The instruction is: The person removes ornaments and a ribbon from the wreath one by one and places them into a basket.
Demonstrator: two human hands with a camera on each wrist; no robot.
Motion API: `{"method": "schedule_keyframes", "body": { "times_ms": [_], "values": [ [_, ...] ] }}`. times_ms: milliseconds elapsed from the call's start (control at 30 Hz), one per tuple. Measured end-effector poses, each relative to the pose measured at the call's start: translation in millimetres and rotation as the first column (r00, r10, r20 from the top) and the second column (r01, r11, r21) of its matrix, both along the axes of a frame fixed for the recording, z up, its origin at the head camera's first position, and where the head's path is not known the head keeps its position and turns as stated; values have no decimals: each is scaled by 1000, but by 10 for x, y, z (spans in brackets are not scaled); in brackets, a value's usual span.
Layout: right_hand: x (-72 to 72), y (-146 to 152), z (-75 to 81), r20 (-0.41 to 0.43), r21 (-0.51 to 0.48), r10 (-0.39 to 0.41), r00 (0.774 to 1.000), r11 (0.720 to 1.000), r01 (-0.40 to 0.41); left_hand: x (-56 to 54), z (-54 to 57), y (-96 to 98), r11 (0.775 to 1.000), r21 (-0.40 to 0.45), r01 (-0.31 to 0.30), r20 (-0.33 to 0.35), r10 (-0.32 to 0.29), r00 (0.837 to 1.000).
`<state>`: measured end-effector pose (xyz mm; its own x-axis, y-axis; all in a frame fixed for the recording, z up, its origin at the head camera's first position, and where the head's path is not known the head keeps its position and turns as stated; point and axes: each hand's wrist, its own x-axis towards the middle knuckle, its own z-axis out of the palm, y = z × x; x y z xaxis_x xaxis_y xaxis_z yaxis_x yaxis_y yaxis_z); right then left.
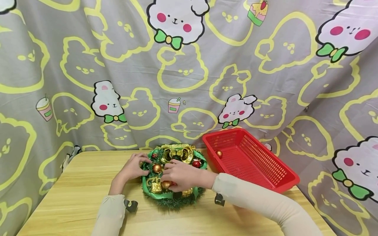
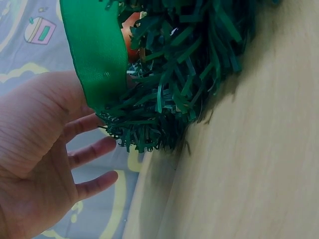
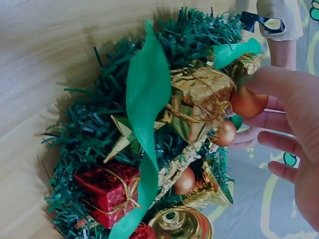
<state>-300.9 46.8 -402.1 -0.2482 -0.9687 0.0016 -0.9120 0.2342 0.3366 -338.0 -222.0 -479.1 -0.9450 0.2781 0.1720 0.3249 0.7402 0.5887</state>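
Observation:
A green tinsel wreath (image 1: 174, 205) lies on the table, dressed with green ribbon (image 3: 148, 92), gold bells (image 1: 186, 154) and small gift boxes. My right hand (image 1: 186, 176) is over its front middle. In the right wrist view, the thumb and fingers pinch an orange-gold ball ornament (image 3: 249, 102) beside a gold gift box (image 3: 202, 94). My left hand (image 1: 134, 167) touches the wreath's left edge, near another gold ball (image 1: 157, 168). The left wrist view shows loosely spread fingers (image 2: 94, 152); ribbon and tinsel hide the thumb and index fingertips.
A red plastic basket (image 1: 251, 157) stands right of the wreath, with one gold ball (image 1: 219, 154) inside. The wooden table (image 1: 88, 180) meets a patterned curtain (image 1: 183, 82) at the back. A red gift box (image 3: 112, 194) sits on the wreath.

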Motion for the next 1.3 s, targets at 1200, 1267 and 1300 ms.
{"method": "schedule_keyframes", "body": {
  "times_ms": [1200, 1267, 1300],
  "values": [
    [-242, 521, 470, -31, -257, -28, 999, 966, 20, 14, 1, -4, 1000, 11, -2, 9, 2, 1000],
    [-263, 568, 489, -31, -272, -33, 999, 962, 23, 15, 0, -4, 1000, 10, -2, 8, 2, 1000],
    [-276, 593, 495, -36, -278, -39, 999, 960, 27, 15, 0, -4, 1000, 8, -3, 6, 3, 1000]
  ]
}}
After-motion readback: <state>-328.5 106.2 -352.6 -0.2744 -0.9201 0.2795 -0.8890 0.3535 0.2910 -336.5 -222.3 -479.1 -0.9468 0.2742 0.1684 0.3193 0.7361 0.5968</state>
